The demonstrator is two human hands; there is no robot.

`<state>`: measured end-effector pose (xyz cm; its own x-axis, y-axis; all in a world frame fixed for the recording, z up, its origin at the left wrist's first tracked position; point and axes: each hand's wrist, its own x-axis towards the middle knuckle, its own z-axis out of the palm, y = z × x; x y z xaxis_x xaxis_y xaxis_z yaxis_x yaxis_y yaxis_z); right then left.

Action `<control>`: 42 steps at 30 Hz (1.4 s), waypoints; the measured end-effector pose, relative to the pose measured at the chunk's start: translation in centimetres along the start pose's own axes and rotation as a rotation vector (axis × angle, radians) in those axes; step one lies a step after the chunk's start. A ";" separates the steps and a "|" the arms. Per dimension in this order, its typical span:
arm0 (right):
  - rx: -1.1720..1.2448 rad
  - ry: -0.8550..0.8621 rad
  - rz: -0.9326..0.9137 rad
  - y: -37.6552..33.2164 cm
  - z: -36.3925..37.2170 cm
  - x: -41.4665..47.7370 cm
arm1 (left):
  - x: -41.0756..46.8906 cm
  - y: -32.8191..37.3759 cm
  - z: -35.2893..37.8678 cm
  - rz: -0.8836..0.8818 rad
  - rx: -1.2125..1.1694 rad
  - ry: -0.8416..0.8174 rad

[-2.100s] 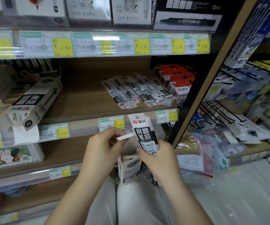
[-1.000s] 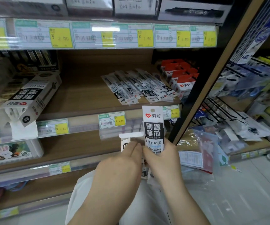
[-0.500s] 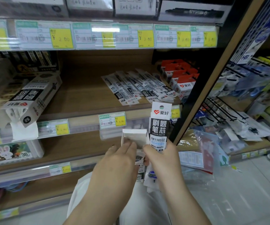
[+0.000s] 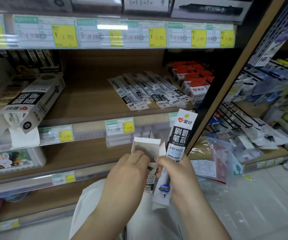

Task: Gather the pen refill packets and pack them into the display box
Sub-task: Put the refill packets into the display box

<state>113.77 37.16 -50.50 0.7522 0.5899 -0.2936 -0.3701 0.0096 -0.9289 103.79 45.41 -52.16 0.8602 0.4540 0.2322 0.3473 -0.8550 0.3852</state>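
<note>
Small white card display box, top flaps open, gripped by the left hand with curled fingers; long glossy refill packet — upright, just beside the box — clasped in the right hand; more flat packets fanned on the wooden shelf behind

Bright even overhead light, white glare strip on clear plastic price-label rail, soft blur throughout, wide-angle bending at edges

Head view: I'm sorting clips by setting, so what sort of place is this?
Most likely a stationery shop: yellow price tags run along the shelves, pen refill packets lie loose on one, and wire hooks hold packaged goods.
</note>
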 end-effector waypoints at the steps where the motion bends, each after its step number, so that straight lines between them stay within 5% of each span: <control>1: -0.002 -0.002 0.002 -0.1 -0.1 0.1 | 0.2 -0.1 0.1 0.005 -0.008 0.003; 6: 0.044 -0.048 -0.046 -2.1 -0.2 -0.4 | 0.9 -0.3 0.0 0.025 -0.005 0.035; 13: 0.543 -0.045 -0.291 -7.1 1.3 -0.9 | 1.5 -0.4 -0.3 0.066 -0.037 0.037; 17: 0.520 0.023 -0.327 -7.4 2.9 0.3 | 1.2 0.0 0.3 -0.056 -0.084 0.038; 21: 0.511 0.156 -0.461 -7.4 2.8 1.5 | 1.0 0.2 -0.2 0.070 -0.044 0.055; 35: -0.339 -0.009 -0.665 -4.9 3.4 1.6 | 1.4 0.3 0.9 0.062 -0.023 -0.003; 42: -0.301 -0.201 -0.610 -5.8 2.3 1.6 | 1.4 0.6 0.2 0.065 -0.010 0.016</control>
<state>115.86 39.94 -45.08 0.6515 0.6884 0.3190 0.2737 0.1789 -0.9450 105.28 45.49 -51.82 0.8745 0.4021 0.2713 0.2876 -0.8802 0.3775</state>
